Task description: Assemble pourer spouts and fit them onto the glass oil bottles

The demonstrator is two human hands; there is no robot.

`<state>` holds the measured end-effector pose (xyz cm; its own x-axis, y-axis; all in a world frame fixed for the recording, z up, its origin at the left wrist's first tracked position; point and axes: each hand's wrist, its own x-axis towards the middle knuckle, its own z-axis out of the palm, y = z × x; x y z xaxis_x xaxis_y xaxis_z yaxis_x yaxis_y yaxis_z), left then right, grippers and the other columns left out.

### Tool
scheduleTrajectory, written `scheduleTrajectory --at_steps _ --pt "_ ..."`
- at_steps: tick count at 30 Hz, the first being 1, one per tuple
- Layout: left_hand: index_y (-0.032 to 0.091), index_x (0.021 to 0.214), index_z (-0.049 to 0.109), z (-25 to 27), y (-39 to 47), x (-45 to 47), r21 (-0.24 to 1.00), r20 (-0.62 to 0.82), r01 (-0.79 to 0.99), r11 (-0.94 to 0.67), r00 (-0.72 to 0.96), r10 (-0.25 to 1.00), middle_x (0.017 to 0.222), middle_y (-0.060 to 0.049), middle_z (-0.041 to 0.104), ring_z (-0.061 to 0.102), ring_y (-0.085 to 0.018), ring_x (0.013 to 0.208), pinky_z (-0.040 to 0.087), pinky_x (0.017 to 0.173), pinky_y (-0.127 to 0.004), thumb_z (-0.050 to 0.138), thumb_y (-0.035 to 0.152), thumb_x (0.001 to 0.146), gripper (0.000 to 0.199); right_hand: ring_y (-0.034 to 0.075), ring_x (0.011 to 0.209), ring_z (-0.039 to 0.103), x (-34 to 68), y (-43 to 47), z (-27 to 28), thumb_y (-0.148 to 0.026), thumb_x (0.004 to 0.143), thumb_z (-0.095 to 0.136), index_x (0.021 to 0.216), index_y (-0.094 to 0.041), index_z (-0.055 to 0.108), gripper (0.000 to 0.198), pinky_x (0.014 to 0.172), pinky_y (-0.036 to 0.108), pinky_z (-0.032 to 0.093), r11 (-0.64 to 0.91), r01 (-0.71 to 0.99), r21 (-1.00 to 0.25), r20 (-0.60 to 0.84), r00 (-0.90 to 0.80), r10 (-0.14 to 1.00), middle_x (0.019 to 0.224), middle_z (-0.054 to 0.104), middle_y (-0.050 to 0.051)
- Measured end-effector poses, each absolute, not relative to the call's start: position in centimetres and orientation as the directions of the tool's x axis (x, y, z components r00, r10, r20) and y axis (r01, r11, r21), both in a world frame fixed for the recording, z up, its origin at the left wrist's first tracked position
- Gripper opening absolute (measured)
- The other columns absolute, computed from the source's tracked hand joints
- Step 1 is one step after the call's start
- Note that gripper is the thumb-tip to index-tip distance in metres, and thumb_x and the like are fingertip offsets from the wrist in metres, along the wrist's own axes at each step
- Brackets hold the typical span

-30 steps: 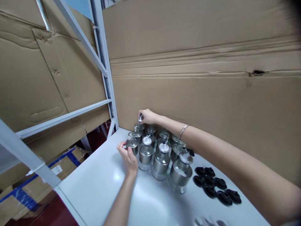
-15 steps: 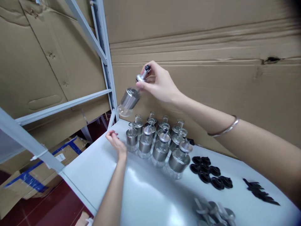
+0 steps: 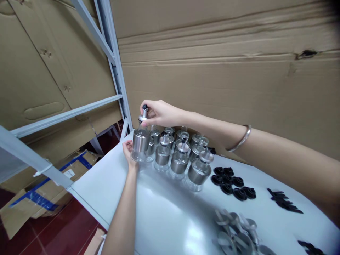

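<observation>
My right hand grips a glass oil bottle by its metal pour-spout cap, fingers closed around the neck. The bottle has a brushed metal sleeve and hangs nearly upright just left of the bottle group. My left hand is beside and partly behind its lower body, fingers loosely raised and apart; whether they touch the glass is unclear. Several similar bottles stand in rows against the cardboard. In the front row, a bottle and a bottle carry metal caps, while some behind have bare glass necks.
Black round caps lie in a cluster right of the bottles, with thin black pieces farther right. Metal spout parts are heaped at the shelf's near edge. A grey metal upright and a cardboard wall bound the shelf.
My right hand has brought the bottle down and left, turning it from tilted to nearly upright. The bottle is now in front of my left hand. The view has shifted slightly.
</observation>
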<state>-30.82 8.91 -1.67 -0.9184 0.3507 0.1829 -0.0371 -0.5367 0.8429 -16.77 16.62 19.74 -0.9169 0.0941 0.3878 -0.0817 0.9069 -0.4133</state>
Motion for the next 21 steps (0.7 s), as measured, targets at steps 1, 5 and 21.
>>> scheduleTrajectory --at_steps 1,5,21 --pt "0.019 0.079 0.053 -1.7 9.0 -30.8 0.839 0.159 -0.075 -0.539 -0.913 0.375 0.069 0.002 0.056 0.056 -0.014 0.066 0.041 0.064 -0.024 0.043 0.066 0.077 0.048 0.014 0.070 0.057 -16.8 16.7 19.7 -0.019 0.074 0.071 0.089 -0.016 0.050 0.026 0.068 0.027 0.043 0.913 -0.066 -0.403 0.374 -0.922 0.098 0.076 0.061 -0.001" --pt "0.018 0.074 0.057 -1.7 9.3 -30.8 0.844 0.093 -0.191 -0.502 -0.869 0.486 0.065 0.000 0.060 0.059 -0.014 0.062 0.042 0.061 -0.024 0.046 0.072 0.070 0.056 0.014 0.069 0.057 -16.9 17.1 19.0 -0.018 0.074 0.071 0.088 -0.017 0.050 0.025 0.066 0.026 0.042 0.927 -0.030 -0.373 0.329 -0.939 0.102 0.076 0.062 0.000" --pt "0.012 0.099 0.069 -1.7 9.9 -28.7 0.916 0.131 -0.206 -0.346 -0.661 0.739 0.099 -0.008 0.073 0.063 -0.025 0.105 0.043 0.097 -0.036 0.051 0.064 0.075 0.059 0.012 0.068 0.059 -18.4 18.7 17.0 -0.014 0.062 0.079 0.082 -0.016 0.059 0.029 0.064 0.022 0.040 0.955 0.054 -0.290 0.188 -0.976 0.113 0.073 0.064 -0.002"
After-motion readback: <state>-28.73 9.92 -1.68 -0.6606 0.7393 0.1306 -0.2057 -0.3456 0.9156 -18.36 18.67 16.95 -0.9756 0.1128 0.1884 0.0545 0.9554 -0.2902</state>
